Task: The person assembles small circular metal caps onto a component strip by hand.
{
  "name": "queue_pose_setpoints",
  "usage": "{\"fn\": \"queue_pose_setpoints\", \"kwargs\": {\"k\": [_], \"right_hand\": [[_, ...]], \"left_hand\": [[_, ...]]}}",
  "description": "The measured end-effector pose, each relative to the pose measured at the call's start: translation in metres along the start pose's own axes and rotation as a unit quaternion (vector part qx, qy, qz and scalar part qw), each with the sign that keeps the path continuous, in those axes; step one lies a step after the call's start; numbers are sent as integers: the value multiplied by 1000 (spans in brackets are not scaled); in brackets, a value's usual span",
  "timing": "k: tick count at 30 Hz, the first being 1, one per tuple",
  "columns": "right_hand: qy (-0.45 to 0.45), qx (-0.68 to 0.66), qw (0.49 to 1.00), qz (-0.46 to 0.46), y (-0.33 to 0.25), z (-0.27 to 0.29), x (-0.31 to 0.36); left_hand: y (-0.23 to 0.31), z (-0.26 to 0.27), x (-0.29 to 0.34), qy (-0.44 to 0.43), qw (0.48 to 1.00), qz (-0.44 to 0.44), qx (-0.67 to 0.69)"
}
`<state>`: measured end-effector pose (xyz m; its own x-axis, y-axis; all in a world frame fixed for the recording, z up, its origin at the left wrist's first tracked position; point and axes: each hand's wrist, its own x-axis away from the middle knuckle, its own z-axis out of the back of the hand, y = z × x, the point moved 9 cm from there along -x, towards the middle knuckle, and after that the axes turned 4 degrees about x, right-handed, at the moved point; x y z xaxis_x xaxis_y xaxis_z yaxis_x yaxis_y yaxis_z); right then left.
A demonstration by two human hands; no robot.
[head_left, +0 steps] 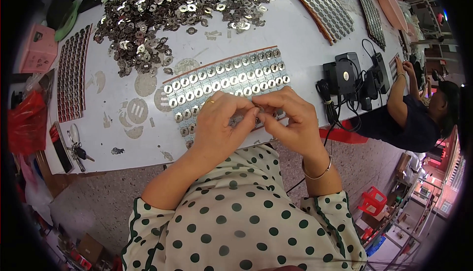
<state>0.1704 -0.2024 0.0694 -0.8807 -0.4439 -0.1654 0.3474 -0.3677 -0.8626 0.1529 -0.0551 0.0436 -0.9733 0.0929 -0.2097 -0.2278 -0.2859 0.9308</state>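
Note:
My left hand (219, 126) and my right hand (293, 123) meet over the near edge of a board (221, 63) on the white table. Thumbs and forefingers of both are pinched together, tip to tip. Whatever sits between them is tiny and mostly covered by the fingers. Rows of small shiny metal pieces (217, 82), each with a dark slot, fill the board, which has a reddish-brown far edge. My hands hide part of its near rows. Beyond it spreads a big heap of loose flat metal pieces (152, 12).
Another filled board (73, 74) lies at the left, and a stack of boards (320, 7) at the far right. Black power adapters with cables (345, 76) stand right of my hands. Keys (81, 153) lie at the near left corner. At the right, a co-worker (414, 113) leans at the table.

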Motion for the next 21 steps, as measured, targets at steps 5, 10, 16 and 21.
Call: {"fn": "queue_pose_setpoints", "kwargs": {"k": [5, 10, 16, 21], "right_hand": [[49, -381, 891, -241, 69, 2, 21], [51, -448, 843, -292, 89, 14, 36], [17, -53, 958, -281, 89, 41, 43], [-36, 1, 970, -239, 82, 31, 40]], "left_hand": [[9, -14, 3, -32, 996, -68, -51], [18, -36, 15, -104, 964, -163, -182], [13, -53, 24, -155, 930, -185, -277], [9, -55, 26, -170, 921, -176, -303]]}}
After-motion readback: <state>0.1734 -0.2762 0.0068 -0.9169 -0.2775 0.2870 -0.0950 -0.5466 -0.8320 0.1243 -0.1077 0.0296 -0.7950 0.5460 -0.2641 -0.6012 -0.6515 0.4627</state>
